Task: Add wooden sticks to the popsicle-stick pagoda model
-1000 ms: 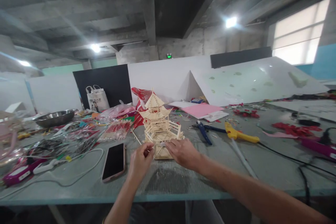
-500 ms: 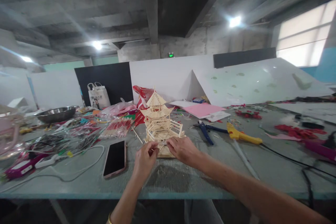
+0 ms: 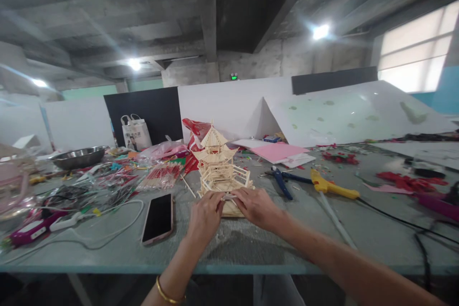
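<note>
A tiered pagoda model (image 3: 217,160) built of pale wooden sticks stands upright on the table, with a pointed roof and railed lower levels. My left hand (image 3: 206,215) is closed at its front left, fingertips bent inward. From the right, my right hand (image 3: 257,206) is closed too, its fingertips nearly meeting the left ones at the model's lower front. Between the two sets of fingertips shows a small pale piece (image 3: 228,196), pinched from both ends; whether it touches the model cannot be made out. The fingers cover part of the lower tier.
Left of my hands lie a phone (image 3: 158,218), a white cable (image 3: 134,208) and bagged sticks (image 3: 163,174). A metal bowl (image 3: 79,157) sits farther back. To the right are blue pliers (image 3: 281,182), a yellow glue gun (image 3: 332,186) and pink sheets (image 3: 278,151).
My left hand has turned palm-down and moved up and inward, its fingertips now closer to the right hand's. The right hand has shifted slightly. The pagoda model stays in place.
</note>
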`<state>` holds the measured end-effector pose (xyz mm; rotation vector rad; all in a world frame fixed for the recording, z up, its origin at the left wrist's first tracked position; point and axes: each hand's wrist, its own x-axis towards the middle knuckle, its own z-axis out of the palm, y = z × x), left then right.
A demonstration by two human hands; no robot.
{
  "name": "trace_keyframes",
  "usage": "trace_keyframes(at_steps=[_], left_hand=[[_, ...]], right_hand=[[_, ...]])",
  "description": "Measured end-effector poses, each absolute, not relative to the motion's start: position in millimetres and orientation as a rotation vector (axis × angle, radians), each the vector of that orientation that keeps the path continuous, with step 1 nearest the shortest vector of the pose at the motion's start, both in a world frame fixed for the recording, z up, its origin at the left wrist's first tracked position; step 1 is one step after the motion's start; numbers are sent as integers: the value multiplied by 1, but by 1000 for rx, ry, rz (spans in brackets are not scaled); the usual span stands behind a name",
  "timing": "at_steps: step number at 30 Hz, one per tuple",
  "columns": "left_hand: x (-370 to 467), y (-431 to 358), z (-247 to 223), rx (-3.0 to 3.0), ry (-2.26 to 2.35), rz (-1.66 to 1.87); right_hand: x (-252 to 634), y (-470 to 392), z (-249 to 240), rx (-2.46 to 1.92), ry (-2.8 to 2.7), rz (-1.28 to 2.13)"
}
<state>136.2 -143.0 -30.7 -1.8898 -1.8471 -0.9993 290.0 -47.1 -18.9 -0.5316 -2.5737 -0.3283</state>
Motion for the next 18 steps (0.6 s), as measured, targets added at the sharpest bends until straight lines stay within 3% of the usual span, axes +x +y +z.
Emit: trace_keyframes(at_steps=[7, 18], left_hand=[[139, -136, -28, -1852, -1818, -686], [137, -136, -16, -1917, -1855, -853]], right_hand=[[298, -50, -21, -632, -2582, -251], [296, -45, -26, -654, -2592, -167]])
